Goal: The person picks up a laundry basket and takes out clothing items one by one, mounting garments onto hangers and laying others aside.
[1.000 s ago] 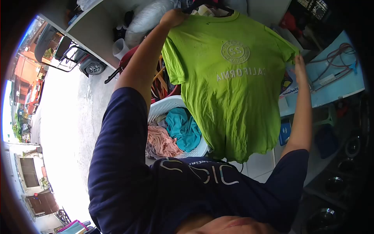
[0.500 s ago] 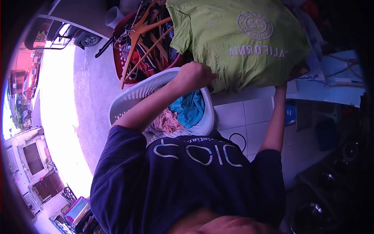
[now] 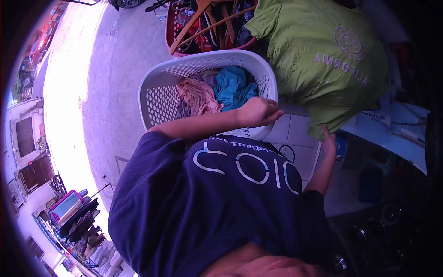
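A green T-shirt (image 3: 323, 83) with raised lettering hangs spread out at the upper right, its print reading backwards. My right hand (image 3: 329, 140) grips its lower hem, and the cloth bunches toward the fingers. My left hand (image 3: 259, 112) is curled closed in front of the shirt, apart from it, with nothing visible in the fingers. It is over the near right rim of a white perforated laundry basket (image 3: 157, 87). Inside the basket lie a crumpled pink cloth (image 3: 199, 97) and a blue cloth (image 3: 234, 87).
Behind the white basket stands a red basket (image 3: 173, 34) holding wooden hangers (image 3: 196, 23) and other hangers. A light-blue surface (image 3: 397, 134) extends at the right. Grey concrete floor (image 3: 113, 92) lies left, pale tiles (image 3: 300, 129) beneath. A loaded rack (image 3: 76, 214) stands lower left.
My left hand has come off the shirt's edge and moved right and nearer. My right hand has drawn the hem down toward me. The view has shifted, showing more of the white basket.
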Tool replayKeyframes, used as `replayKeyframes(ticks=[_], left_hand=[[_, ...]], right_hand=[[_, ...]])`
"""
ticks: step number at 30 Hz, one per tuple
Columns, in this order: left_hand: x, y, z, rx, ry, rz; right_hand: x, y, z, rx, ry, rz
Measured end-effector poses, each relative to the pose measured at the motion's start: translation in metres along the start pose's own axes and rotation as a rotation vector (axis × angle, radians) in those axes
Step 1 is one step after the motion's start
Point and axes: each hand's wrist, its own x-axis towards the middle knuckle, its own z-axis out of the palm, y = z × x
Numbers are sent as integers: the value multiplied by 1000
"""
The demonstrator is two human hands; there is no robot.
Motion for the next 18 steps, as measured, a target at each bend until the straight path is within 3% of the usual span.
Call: replayKeyframes(ticks=[1,2,4,5,6,9,12,14,15,16,18], left_hand=[[7,8,0,-41,-5,26],[14,13,1,-85,-279,-183],[24,24,20,-748,-237,-673],[29,28,29,-1080,-208,-915],[31,19,36,-1242,-373,-916],[53,50,40,-1271,-107,-1342],[60,47,63,-1122,-94,-1341],[51,28,89,-1340,-267,-1281],[47,22,96,-1450,-350,-1244],[42,38,84,-1737,-369,-1074],[35,54,63,-1544,-508,-911]], right_hand=[[-8,-1,-8,-257,-120,25],[-18,-3,-19,-217,-153,57],[-54,-31,-27,-133,-224,121],[-75,-46,-25,51,-266,31],[-93,-60,-23,235,-297,-62],[-139,-96,-15,748,-474,-309],[-172,-118,-8,1020,-592,-399],[-185,-130,-10,1087,-558,-373],[-185,-133,-12,1094,-488,-332],[-184,-136,-16,1084,-394,-292],[-172,-137,-30,959,-110,-211]])
